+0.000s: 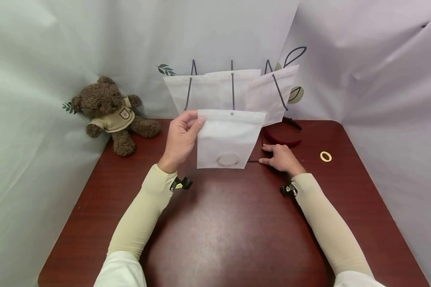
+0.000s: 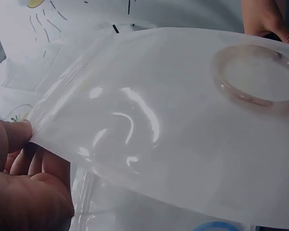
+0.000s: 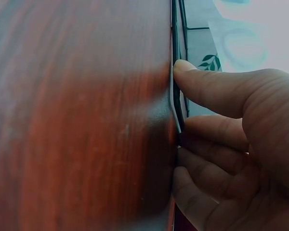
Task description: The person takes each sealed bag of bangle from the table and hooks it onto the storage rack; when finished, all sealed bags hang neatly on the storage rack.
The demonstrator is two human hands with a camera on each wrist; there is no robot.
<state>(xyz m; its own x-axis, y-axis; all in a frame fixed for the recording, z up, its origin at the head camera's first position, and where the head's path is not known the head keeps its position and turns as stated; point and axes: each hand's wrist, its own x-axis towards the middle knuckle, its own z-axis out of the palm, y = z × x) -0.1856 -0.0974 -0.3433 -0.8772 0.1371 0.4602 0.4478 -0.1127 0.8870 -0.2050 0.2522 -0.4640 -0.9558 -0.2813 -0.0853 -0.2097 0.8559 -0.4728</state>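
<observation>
My left hand (image 1: 181, 137) pinches the upper left corner of a white zip bag (image 1: 226, 135) between thumb and fingers. Through the bag's translucent film a pale pinkish-brown bangle (image 2: 255, 98) shows near the bottom. The bag hangs upright in front of a black wire rack (image 1: 233, 93), whose prongs carry several more white zip bags (image 1: 273, 93). Low at the tabletop, my right hand (image 1: 281, 157) holds the right end of the rack's base, thumb and fingertips against the black wire (image 3: 176, 91). The held bag hides much of the rack.
A brown teddy bear (image 1: 116, 115) sits at the table's back left. A cream ring (image 1: 326, 156) lies on the dark red table (image 1: 237, 223) at the right. Behind my right hand is a dark red curved thing (image 1: 281, 141), partly hidden. White cloth (image 1: 237, 32) hangs behind.
</observation>
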